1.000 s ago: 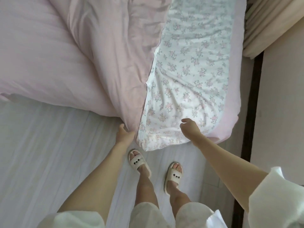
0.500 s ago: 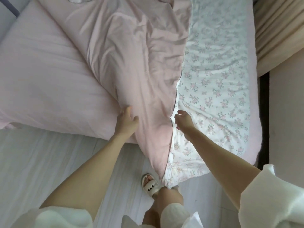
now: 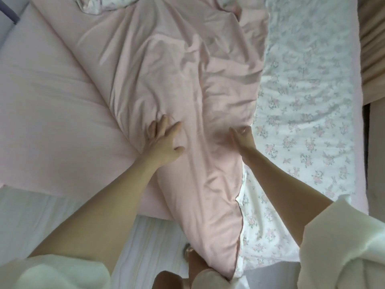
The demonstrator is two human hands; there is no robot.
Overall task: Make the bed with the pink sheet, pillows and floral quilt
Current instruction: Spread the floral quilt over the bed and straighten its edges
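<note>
Left hand: your left hand [image 3: 161,143] lies flat with fingers spread and straight, pressing on the pink underside of the floral quilt [image 3: 183,84], close to the frame's centre.
Right hand: your right hand [image 3: 241,136] sits at about 3 o'clock from the left one, fingers curled and pinching the quilt's edge where pink meets floral print.
Hands together: they are apart, with a band of pink fabric between them.
Floral quilt: it is folded back on itself; the pink side runs from 12 o'clock down to 6 o'clock, and the floral face [image 3: 302,113] shows at 3 o'clock. Its lower corner hangs off the bed toward your legs.
Pink sheet: the pink sheet [image 3: 52,113] covers the mattress at 9 o'clock, smooth and flat.
Floor: the pale floor [image 3: 31,222] shows at 8 o'clock.
Curtain: a beige curtain [image 3: 373,38] hangs at 2 o'clock.
</note>
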